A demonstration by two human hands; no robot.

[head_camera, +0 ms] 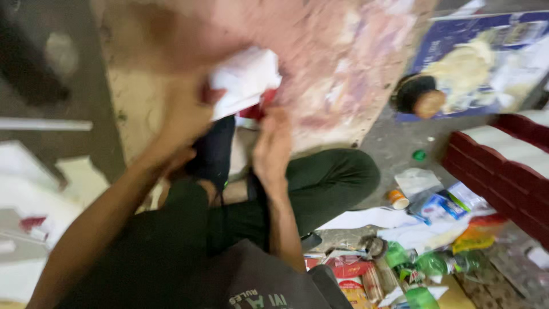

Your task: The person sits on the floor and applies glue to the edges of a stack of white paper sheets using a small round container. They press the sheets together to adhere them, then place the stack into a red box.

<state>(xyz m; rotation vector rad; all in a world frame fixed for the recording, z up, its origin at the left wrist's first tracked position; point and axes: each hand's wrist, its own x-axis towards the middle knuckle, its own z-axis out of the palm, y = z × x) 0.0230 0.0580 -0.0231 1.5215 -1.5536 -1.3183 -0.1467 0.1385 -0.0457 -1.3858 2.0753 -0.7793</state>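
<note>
Left hand (186, 117) is gripping a white crumpled rag (246, 80) against the stained board (343, 63), right hand (273, 146) fingers curling beneath; rag looks light, soft, best pinched by a bunched fold.

We're sitting on a grey concrete floor (394, 143) and it's pretty messy down here. A big paint-stained board (337, 68) is lying flat in front of us. Off to the right we're seeing a small green cap (420, 155), an orange-lidded little jar (397, 199), loose white papers (372, 218), a blue packet (441, 206) and some green plastic bottles (429, 264) lying around. A red-edged mat (503, 166) is sitting further right.
</note>
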